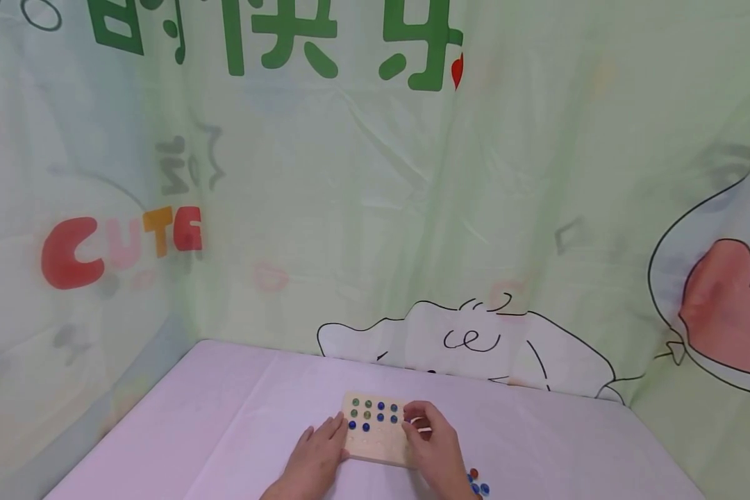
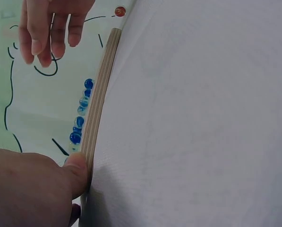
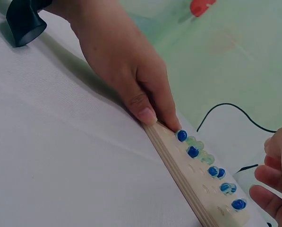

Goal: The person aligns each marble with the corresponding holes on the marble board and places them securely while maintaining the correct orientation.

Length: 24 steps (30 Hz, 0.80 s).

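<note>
A pale wooden board (image 1: 375,451) with rows of round hollows lies flat on the table. Green marbles (image 1: 367,414) fill hollows at its far left; blue marbles (image 1: 380,406) stand to their right and in the third row. The left hand (image 1: 315,451) rests against the board's left edge, its thumb at the near corner and its index finger stretched along the side. Over the right edge hovers the right hand (image 1: 434,441), its fingers loosely bent. In the right wrist view, two blue marbles (image 3: 238,204) sit near that hand, and no marble shows between its fingers.
Loose blue marbles (image 1: 484,489) and a red-brown marble (image 1: 473,473) lie right of the board, partly behind the right forearm. A pale cloth covers the table (image 1: 256,396). Printed curtains (image 1: 375,208) hang behind it and to the left.
</note>
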Motion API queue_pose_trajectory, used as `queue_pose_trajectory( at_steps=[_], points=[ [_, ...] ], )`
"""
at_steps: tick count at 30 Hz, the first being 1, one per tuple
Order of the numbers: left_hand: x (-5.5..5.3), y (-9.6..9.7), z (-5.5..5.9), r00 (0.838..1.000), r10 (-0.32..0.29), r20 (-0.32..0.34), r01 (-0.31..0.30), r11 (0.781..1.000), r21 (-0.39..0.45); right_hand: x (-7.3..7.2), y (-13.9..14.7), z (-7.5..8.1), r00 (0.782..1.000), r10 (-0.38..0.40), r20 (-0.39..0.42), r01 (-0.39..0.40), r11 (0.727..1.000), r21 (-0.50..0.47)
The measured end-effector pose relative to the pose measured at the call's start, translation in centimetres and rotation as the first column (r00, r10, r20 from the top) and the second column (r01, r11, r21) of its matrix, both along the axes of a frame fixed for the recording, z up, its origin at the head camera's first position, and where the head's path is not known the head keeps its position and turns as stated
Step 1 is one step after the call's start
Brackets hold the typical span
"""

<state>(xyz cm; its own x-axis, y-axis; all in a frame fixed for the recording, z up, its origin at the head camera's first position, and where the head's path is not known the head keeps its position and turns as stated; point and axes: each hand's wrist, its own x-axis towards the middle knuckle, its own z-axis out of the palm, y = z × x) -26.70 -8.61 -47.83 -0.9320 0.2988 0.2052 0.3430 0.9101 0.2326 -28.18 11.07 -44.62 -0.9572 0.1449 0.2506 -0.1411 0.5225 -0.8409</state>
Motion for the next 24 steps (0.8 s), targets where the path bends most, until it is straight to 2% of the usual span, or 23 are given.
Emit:
queue_pose_trajectory(
  at_steps=[10, 24],
  points=[
    [0.1, -0.2, 0.2, 1.000, -0.015, 0.003, 0.015, 1.000, 0.004, 1.1, 1.8, -0.1, 1.000, -0.001, -0.026, 0.002, 0.999, 0.053],
    [0.3, -0.1, 0.2, 1.000, -0.021, 0.005, 0.021, 1.000, 0.011, 2.3, 4.5, -0.4, 0.998, -0.029, 0.052, 0.028, 0.999, 0.029]
  ],
)
